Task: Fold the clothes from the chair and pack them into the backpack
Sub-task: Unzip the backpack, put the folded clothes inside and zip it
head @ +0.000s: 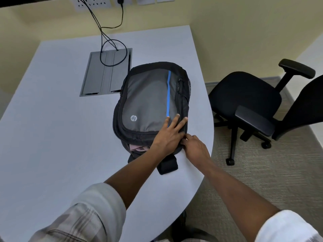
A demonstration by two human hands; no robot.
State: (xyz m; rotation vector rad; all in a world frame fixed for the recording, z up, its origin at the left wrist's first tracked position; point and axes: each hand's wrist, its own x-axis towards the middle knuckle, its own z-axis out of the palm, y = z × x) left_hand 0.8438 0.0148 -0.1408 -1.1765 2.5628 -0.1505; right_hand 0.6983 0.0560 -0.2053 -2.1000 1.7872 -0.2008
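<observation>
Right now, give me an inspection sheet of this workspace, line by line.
Surface: pale grey table with a rounded edge and an inset metal cable hatch.
Job's things: backpack lying flat; pink cloth showing at its near opening; chair seat bare.
Clutter: nothing seen.
Hands: left hand pressed flat on the backpack; right hand pinching its near edge, seemingly at the zip.
Cables: black cables run from wall sockets into the hatch.
Surroundings: yellow walls, carpet.

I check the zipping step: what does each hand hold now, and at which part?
Left hand lies flat on the backpack, holding nothing. Right hand pinches its near edge; the fingers hide any zipper pull.
</observation>
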